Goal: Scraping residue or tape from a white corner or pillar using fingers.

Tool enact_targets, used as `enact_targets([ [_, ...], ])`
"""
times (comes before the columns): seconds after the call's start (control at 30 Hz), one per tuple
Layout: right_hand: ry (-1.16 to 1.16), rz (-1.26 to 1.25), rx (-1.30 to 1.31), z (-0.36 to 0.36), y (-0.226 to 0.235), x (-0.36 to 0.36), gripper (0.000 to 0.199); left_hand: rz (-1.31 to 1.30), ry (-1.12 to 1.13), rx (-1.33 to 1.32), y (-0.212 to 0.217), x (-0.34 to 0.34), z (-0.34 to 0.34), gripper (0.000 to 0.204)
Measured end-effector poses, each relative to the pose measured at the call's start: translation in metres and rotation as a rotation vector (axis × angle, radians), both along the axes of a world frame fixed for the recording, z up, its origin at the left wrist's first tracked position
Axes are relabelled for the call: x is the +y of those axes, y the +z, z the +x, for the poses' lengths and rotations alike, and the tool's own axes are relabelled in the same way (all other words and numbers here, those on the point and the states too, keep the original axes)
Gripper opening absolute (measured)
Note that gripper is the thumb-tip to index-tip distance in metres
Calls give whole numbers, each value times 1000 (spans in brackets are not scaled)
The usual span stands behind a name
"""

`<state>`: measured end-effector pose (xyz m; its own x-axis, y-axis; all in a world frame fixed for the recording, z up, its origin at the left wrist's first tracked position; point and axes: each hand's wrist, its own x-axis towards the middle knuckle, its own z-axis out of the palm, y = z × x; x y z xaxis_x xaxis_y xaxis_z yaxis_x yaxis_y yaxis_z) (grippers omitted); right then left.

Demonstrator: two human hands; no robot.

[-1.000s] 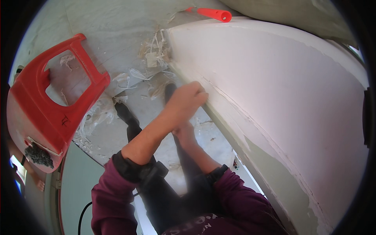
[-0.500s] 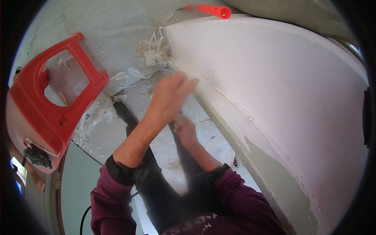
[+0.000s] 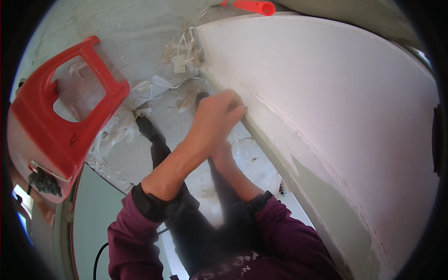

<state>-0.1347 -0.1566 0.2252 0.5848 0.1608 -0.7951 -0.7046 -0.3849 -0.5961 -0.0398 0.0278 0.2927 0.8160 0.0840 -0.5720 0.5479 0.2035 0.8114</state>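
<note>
My left hand (image 3: 219, 112) is closed, fingers curled and thumb bent in, at the lower left edge of a large white curved panel (image 3: 336, 88). What its fingers pinch, if anything, is too small to make out. My right hand (image 3: 223, 157) is just below it, partly behind my left wrist, with its fingers hidden. Along the panel runs a ragged line where the white surface layer is torn; a grey-green strip (image 3: 322, 196) is bare beneath it.
A red-and-white plastic stool (image 3: 51, 126) lies on its side at the left, a dark scouring pad (image 3: 44, 183) stuck to it. Shreds of torn film (image 3: 116, 130) litter the floor. A red tubular handle (image 3: 249, 6) lies beyond the panel. My legs stand below my arms.
My left hand has moved slightly down and right, its fingers curling in at the panel's edge. My right hand has slid behind the left wrist.
</note>
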Motion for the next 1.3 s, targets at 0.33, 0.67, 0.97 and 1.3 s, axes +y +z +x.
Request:
enact_targets([
  [0.33, -401, 143, 356, 4, 5, 3, 10, -129, -83, 80, -5, 3, 10, 18],
  [0.67, -423, 92, 339, 16, 7, -8, 11, -124, 58, -26, -6, 10, -5, 14],
  [0.97, -427, 115, 361, 13, 9, -4, 13, 29, -100, 1, 0, 9, 2, 14],
  [1.3, -465, 102, 349, 20, 14, -7, 17, -25, -201, 130, 6, 17, 19, 13],
])
